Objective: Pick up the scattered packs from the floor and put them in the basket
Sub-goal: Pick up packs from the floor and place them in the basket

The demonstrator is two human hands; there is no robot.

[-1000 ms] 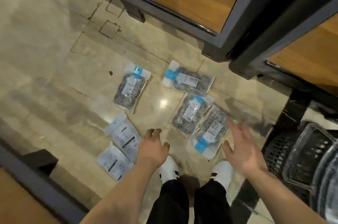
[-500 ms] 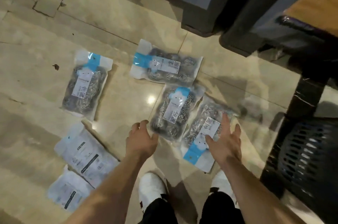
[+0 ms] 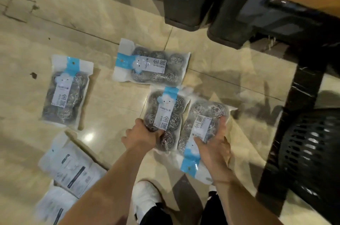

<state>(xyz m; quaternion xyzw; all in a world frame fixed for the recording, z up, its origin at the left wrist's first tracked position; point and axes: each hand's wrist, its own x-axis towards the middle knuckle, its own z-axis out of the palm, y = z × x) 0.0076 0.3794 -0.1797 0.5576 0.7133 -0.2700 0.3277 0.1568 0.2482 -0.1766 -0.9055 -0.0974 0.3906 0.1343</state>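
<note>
As things lie now: your basket (image 3: 309, 143), right edge of frame, shows no packs.
Left hand (image 3: 141, 137): grasping the centre pack (image 3: 166, 107).
Right hand (image 3: 214, 148): grasping the right pack (image 3: 202, 123) beside it.
Left on the floor (image 3: 103, 22): upper pack (image 3: 152, 64), left pack (image 3: 66, 92), two lower-left packs (image 3: 71, 167).

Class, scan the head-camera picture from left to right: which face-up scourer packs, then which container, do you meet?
In order: left pack → middle pack, gripped by left hand → right pack, gripped by right hand → basket. The sideways pack overlaps the middle one, so omitted.
</note>
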